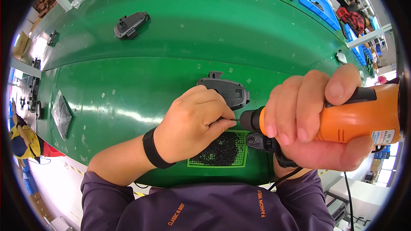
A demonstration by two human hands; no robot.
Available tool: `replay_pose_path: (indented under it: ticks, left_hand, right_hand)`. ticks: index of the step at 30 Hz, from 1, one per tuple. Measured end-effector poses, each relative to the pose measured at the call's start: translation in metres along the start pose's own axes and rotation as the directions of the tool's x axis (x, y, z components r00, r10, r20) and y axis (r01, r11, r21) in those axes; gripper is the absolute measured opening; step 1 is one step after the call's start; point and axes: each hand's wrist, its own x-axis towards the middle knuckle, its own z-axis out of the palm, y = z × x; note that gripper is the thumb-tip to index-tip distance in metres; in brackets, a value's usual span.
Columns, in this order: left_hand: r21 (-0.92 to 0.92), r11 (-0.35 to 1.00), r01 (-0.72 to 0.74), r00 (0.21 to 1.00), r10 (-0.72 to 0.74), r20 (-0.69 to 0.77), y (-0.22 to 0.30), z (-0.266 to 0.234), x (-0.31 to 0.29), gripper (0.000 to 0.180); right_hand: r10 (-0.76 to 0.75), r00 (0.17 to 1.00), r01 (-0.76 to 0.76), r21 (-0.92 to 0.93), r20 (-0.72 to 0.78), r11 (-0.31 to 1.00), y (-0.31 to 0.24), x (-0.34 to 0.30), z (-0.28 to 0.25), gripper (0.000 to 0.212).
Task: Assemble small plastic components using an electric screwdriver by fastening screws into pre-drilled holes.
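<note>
My right hand (306,107) is wrapped round an orange electric screwdriver (359,117) with a black nose, which lies level and points left. At its thin bit (236,120), my left hand (192,117) pinches thumb and forefinger together; whatever is between them is too small or hidden to make out. Beneath the left hand, a green mesh tray (245,156) holds a heap of tiny black screws (222,150). Just beyond that hand lies a dark grey plastic housing (233,94), partly covered by it. A small black bracket-like part (257,141) sits at the tray's right side.
Farther off on the green table (171,42) is another grey housing (131,25). A clear plastic bag (62,115) lies to the left. Blue trays (314,2) stand at the far right. A black cable (349,196) hangs at the lower right. Other people (357,21) are in the background.
</note>
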Motion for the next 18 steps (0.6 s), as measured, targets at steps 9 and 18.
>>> replay_pose_path:
  ticks: [9, 18]
  left_hand:
    - [-0.068, 0.995, -0.073, 0.997, 0.071, -0.043, -0.002, 0.002, 0.003, 0.014]
    - [0.159, 0.972, 0.174, 0.984, -0.179, 0.014, -0.011, 0.002, 0.004, 0.059]
  right_hand:
    - [-0.002, 1.000, 0.002, 0.016, 0.009, 1.000, -0.002, -0.001, -0.001, 0.058]
    - [-0.032, 0.951, 0.001, -0.098, -0.308, 0.995, -0.004, 0.002, -0.015, 0.063]
